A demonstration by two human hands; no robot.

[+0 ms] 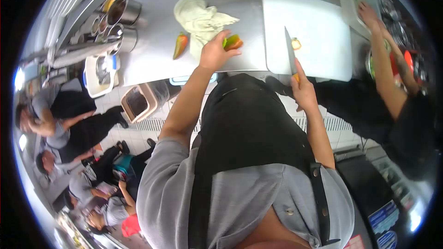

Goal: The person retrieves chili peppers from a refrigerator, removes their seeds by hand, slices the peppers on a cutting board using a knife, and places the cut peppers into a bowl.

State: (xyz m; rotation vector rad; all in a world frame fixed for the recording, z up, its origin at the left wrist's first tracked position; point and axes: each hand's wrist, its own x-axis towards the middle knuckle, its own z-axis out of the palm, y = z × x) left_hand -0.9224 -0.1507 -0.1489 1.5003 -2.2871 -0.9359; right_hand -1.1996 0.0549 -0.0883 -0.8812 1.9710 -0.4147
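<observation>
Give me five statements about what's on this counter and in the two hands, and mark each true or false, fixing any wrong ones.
1. The right hand holds the knife. True.
2. The left hand is empty. False: it holds a green-and-orange pepper.
3. The knife's blade is over the white cutting board. True.
4. The loose pepper lies on that board. False: it lies on the metal counter, beside the pale cloth.
5. A small cut piece lies on the board, right of the blade. True.
</observation>
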